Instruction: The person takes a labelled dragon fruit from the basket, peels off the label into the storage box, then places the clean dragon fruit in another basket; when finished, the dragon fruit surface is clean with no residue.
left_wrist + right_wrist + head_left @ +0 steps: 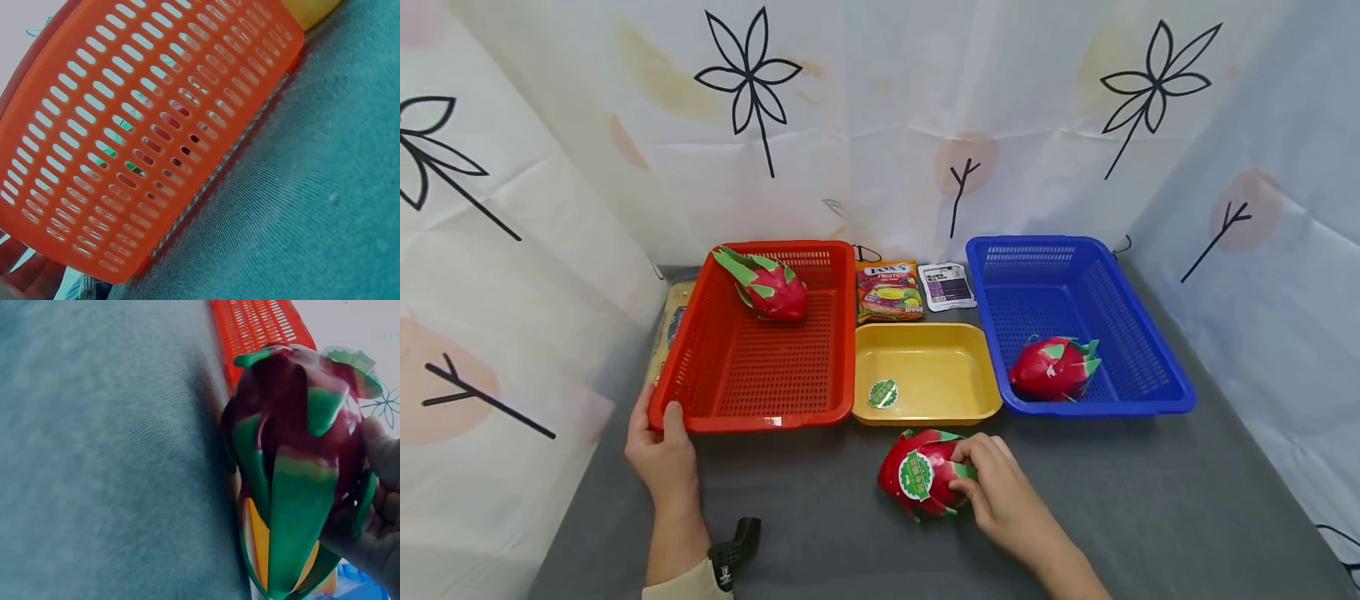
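In the head view, my right hand (1000, 492) pinches a red dragon fruit (895, 471) by its green-leaved end, just in front of the yellow tray (925, 415). A green sticker (916, 476) shows on this fruit. The right wrist view has the same dragon fruit (294, 419) close up, with fingers (382, 447) at its side. My left hand (662, 458) grips the front left corner of the red basket (760, 375), thumb over the rim. Inside that basket, at the back, lies another dragon fruit (778, 292). A third dragon fruit (1054, 369) lies in the blue basket (1090, 287).
Behind the yellow tray lie an orange candy bag (889, 292) and a white packet (947, 287). A green sticker (883, 394) is in the tray. Left of the red basket, a tan package (668, 329) is partly hidden. A patterned curtain (880, 108) bounds the grey table (820, 533).
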Action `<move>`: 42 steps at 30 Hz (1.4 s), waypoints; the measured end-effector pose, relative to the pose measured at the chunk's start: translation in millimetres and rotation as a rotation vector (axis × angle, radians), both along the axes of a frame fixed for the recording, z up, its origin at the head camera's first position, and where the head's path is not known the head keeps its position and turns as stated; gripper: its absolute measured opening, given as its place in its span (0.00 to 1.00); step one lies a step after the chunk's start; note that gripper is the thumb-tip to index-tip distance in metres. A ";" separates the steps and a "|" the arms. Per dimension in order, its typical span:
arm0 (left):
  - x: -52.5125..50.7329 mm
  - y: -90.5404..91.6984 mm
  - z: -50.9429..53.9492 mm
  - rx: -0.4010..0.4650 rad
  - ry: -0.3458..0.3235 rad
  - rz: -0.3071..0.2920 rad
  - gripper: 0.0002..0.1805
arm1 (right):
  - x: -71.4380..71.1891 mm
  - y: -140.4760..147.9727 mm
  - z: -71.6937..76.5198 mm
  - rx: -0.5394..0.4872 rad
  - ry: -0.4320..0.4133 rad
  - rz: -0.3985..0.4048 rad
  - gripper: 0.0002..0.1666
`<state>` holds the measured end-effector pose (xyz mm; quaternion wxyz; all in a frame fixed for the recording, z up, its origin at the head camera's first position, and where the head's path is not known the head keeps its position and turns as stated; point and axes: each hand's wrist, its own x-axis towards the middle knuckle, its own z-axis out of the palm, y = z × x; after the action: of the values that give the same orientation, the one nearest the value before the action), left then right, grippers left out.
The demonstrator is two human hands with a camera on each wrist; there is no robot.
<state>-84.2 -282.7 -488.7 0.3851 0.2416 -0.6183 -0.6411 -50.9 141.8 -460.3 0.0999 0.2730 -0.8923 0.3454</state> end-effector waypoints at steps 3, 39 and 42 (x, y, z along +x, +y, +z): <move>0.6 2.4 0.5 0.007 0.016 0.011 0.27 | -1.9 -1.7 2.1 0.031 -0.024 -0.011 0.24; 11.0 126.4 58.8 -0.717 0.631 -0.735 0.23 | -11.1 0.1 7.1 -0.009 -0.121 0.002 0.20; 11.1 133.7 49.1 -0.716 0.603 -0.801 0.25 | -11.7 0.9 6.4 -0.010 -0.113 0.006 0.20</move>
<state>-73.1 -149.0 -439.6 0.3293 -0.3458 -0.7019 -0.5285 -62.6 142.6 -453.9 0.0496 0.2553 -0.8939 0.3652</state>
